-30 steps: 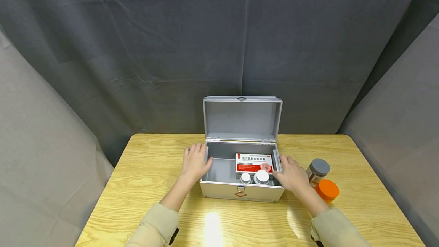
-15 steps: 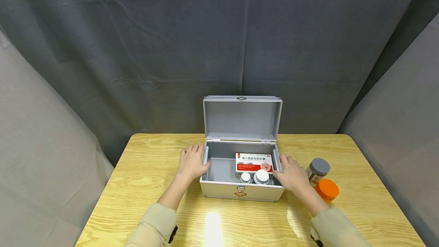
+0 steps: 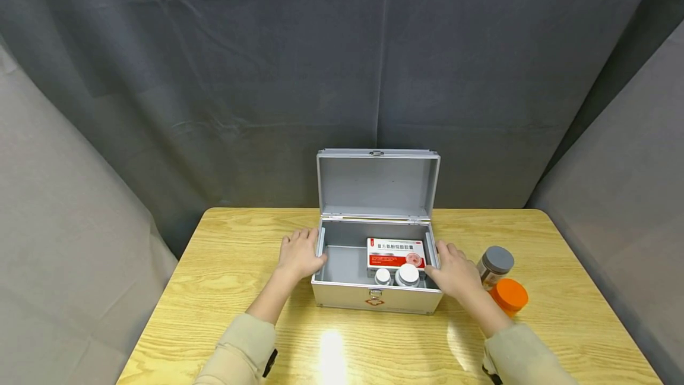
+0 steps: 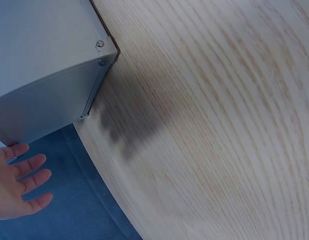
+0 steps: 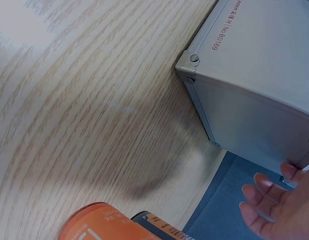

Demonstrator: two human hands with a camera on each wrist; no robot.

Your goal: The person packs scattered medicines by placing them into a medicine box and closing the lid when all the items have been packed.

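A silver metal first-aid case (image 3: 374, 298) stands on the table, its lid (image 3: 377, 186) raised. Inside, toward the right, are a white and red medicine box (image 3: 395, 252) and two white-capped bottles: a smaller one (image 3: 382, 277) and a larger one (image 3: 408, 275). My left hand (image 3: 301, 253) is at the case's left rim, thumb over the edge; its fingers (image 4: 32, 182) look spread in the left wrist view. Across from it, my right hand (image 3: 453, 269) rests at the right rim, thumb at the inner edge. Its fingers (image 5: 264, 192) hang loosely bent beside the outer wall.
To the right of the right hand stand a grey-capped jar (image 3: 496, 263) and an orange-capped jar (image 3: 510, 296), close together. The wooden table (image 3: 240, 236) ends at a dark grey curtain (image 3: 256, 106) behind the case.
My left hand has shifted slightly left and outward along the case's left rim, mostly in the first half second. The right hand, case and jars stay put.
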